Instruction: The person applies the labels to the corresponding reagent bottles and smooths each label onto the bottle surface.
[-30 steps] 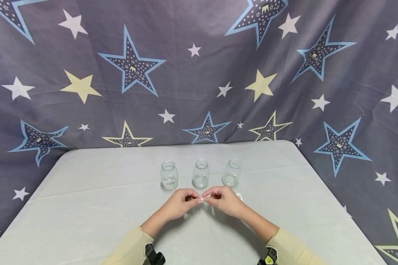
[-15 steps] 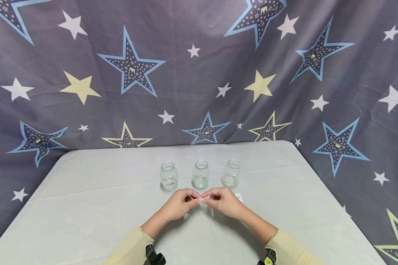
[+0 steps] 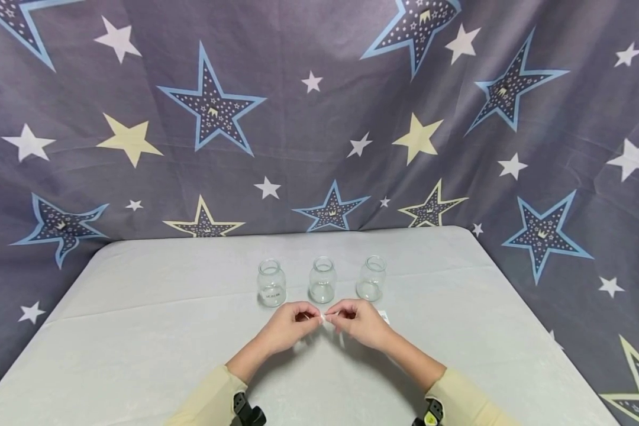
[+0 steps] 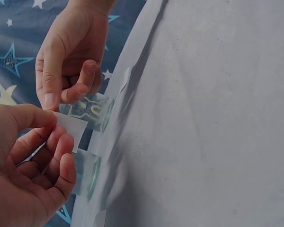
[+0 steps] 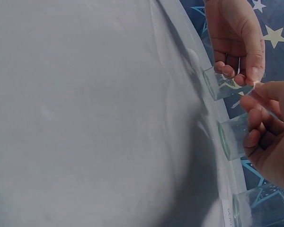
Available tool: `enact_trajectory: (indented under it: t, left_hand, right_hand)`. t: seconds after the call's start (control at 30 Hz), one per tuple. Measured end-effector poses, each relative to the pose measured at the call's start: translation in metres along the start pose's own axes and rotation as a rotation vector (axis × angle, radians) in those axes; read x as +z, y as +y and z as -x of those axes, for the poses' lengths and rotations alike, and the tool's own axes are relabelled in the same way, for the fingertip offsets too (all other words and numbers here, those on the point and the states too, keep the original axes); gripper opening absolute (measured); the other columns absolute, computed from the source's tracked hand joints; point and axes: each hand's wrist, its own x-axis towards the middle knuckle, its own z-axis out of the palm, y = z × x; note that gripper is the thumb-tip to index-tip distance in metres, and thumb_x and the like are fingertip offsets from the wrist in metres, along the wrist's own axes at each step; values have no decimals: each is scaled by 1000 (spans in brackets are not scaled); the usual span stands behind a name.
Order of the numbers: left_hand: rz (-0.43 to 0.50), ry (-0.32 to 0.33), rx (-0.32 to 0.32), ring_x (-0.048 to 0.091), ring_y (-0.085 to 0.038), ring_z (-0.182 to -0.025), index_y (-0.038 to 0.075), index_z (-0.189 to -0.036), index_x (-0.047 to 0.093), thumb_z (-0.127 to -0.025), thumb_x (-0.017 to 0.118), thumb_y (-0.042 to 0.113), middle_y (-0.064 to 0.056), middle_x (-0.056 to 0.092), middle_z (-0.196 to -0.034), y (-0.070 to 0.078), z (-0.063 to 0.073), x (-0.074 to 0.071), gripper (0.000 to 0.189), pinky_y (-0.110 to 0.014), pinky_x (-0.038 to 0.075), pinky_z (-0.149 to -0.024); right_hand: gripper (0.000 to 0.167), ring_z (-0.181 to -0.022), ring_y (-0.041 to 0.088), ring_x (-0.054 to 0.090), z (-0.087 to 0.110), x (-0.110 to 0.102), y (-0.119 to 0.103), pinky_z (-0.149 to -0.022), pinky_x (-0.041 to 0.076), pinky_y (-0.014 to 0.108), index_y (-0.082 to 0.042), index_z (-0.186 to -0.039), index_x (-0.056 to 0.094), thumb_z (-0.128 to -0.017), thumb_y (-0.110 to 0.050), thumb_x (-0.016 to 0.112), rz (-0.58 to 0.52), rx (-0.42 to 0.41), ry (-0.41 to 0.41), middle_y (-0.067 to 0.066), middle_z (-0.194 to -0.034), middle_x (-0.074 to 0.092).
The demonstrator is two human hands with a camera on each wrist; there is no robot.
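Note:
Over the table, in front of three clear glass jars, both hands meet fingertip to fingertip at a small white label point(image 4: 74, 129). My left hand point(image 3: 293, 325) pinches it between thumb and index finger, its other fingers loosely curled. Thumb and index finger of my right hand point(image 3: 363, 323) pinch at the label's edge, right against the left fingertips. In the head view little of the label shows between the fingers. The middle jar point(image 3: 322, 284) stands just beyond the hands, with the left jar point(image 3: 271, 287) and the right jar point(image 3: 371, 281) to either side.
A grey-white cloth covers the table point(image 3: 138, 343). Dark print shows at the foot of the left jar. Another white label point(image 3: 384, 316) lies beside the right hand. A star-patterned curtain point(image 3: 298, 118) hangs behind the table.
Both hands stay in nearly the same place. Their fingertips shift slightly at the label, and its visible white edge changes angle between them.

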Motion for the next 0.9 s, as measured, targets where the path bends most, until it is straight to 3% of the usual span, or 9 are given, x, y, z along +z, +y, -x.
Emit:
enact_trajectory:
  t: [0.27,0.47,0.73,0.9]
  left_hand:
    - [17,13,25,52,-5,-66,4,-90,68,-84,65,15,-5,66,-80,1,1,1,12,-19,45,-60]
    - [24,20,4,51,-5,-63,5,-89,68,-84,65,13,-4,64,-78,0,1,3,10,-19,44,-57]
    - [27,34,-2,51,-6,-63,5,-88,67,-84,65,13,-2,63,-77,-1,1,4,10,-19,44,-57]
    - [32,44,14,50,-6,-63,5,-87,67,-84,65,15,-1,62,-75,-3,1,4,11,-20,44,-57]
  right_hand:
    - [13,-50,4,47,3,-1,-2,-45,41,18,-3,-94,66,-88,-14,61,-24,26,29,22,-73,64]
    - [12,-50,6,46,4,-4,-6,-44,40,19,0,-94,64,-90,-10,59,-38,49,81,24,-72,63]
    - [14,-49,6,44,11,-12,-33,-44,38,16,8,-94,60,-90,-3,54,-72,59,99,32,-73,59]
    - [14,-46,5,41,12,-12,-34,-43,36,17,8,-93,60,-90,-5,55,-102,64,132,34,-71,57]
